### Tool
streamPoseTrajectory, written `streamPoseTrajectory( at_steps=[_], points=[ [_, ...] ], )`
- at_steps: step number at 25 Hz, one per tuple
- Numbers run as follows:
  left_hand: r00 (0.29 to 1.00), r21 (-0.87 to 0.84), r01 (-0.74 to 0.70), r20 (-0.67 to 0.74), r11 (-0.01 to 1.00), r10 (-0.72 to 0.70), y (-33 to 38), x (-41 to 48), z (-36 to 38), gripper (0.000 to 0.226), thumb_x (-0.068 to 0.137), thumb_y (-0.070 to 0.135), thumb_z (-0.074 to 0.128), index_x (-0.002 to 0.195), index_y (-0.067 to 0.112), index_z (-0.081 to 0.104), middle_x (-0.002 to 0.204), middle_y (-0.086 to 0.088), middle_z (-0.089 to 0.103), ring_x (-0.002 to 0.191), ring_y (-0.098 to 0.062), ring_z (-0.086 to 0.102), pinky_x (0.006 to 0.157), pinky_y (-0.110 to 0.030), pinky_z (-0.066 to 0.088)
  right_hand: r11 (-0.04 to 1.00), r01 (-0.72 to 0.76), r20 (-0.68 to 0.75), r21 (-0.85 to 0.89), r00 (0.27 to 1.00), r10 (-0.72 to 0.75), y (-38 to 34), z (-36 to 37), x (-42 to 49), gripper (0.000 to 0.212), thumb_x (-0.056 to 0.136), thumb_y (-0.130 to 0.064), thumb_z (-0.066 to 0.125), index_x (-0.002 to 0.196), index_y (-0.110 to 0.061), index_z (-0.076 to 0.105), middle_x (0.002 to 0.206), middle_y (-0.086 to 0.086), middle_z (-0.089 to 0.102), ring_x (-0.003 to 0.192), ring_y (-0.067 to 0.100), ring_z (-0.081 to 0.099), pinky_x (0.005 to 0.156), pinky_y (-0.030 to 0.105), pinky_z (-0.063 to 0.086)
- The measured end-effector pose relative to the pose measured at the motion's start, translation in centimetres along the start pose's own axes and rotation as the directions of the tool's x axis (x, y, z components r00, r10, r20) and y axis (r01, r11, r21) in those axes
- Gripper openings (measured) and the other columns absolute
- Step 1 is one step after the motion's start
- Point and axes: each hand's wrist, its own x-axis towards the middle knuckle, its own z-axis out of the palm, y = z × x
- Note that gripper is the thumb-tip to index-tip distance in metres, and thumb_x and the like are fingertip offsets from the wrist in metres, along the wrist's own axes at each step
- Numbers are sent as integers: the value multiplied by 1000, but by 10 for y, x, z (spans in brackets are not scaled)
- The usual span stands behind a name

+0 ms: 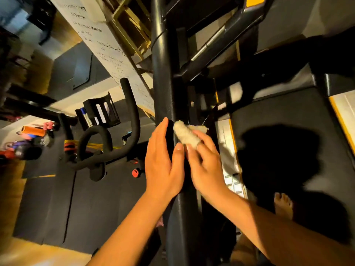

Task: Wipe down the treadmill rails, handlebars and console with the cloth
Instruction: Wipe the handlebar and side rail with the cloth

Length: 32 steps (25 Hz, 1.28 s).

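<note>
Cloth (pixel 186 134): small, cream, fuzzy, bunched into a lump, lit bright against the dark frame. It sits centre frame, pressed on the right face of the black post (pixel 163 73), at 11 o'clock from the right hand (pixel 206 167). Right fingers (pixel 199 138) are curled over the cloth's lower end, gripping it to the post. Left hand (pixel 163 164) lies flat on the post's left side, just beside the cloth at its 8 o'clock. Its fingers are straight and together, with the thumb across the post front. The post is matte black, round and runs 12 to 6. Bike handlebars (pixel 107 135) at 9 o'clock, whiteboard (pixel 107 45) at 11, bare foot (pixel 283 206) at 4.
</note>
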Motion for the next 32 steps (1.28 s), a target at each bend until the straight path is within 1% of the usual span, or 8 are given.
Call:
streamPoseTrajectory(
  at_steps=[3,7,12,18,21,23,28,32],
  points=[
    [999,55,26,-44,998,-24,6,13,7,56,95,29,43,148,15,30,148,2,40,135,-11,38,111,-35,33,999,-40,48,-34,998,41,17,-18,-42,33,88,-18,53,118,-16,66,125,-15,50,117,4,53,99,25,46],
    [997,255,25,-82,966,-4,11,16,18,57,93,30,42,145,8,33,144,-2,41,123,-6,35,105,-18,24,988,-33,-37,-153,999,28,13,-4,59,20,86,-9,61,103,-11,72,111,-3,59,102,17,60,91,35,50],
    [996,324,61,-84,944,-35,11,18,19,59,90,25,50,144,8,34,145,-4,41,121,-4,30,102,-9,19,977,0,-69,-213,998,-15,9,6,158,22,92,-18,59,109,-13,72,114,2,61,106,17,58,80,-4,30],
    [998,378,43,-68,925,-19,13,21,20,57,86,19,59,139,5,42,146,-9,42,127,-20,39,106,-21,24,994,-86,-9,-70,996,85,34,-12,19,41,90,-2,58,128,-16,61,133,-5,58,124,9,54,105,33,44],
    [998,411,32,-67,911,-5,14,22,21,58,85,19,61,138,4,43,146,-10,42,128,-21,39,108,-23,24,979,-136,-40,-149,991,132,29,-6,42,37,94,-9,54,128,-21,61,137,-6,56,124,15,54,105,31,41],
    [998,423,41,-67,905,-14,14,21,22,58,85,19,61,138,5,42,146,-9,42,129,-19,38,108,-25,25,959,-174,-43,-222,985,169,23,1,92,36,96,-11,48,126,-25,62,139,-5,55,129,14,49,101,20,25],
    [997,446,57,-72,893,-28,13,22,22,58,85,19,61,139,8,42,146,-7,41,128,-13,34,108,-30,28,982,-166,-30,-86,986,164,37,-11,210,44,80,-4,43,75,-37,71,81,-19,72,88,6,67,95,37,50],
    [998,452,43,-63,891,-16,14,21,23,58,85,19,61,138,7,42,145,-9,42,126,-16,38,106,-27,28,955,-253,101,156,966,240,53,-12,135,35,95,-14,46,120,-28,66,118,-17,67,115,0,59,105,31,45]
  ],
)
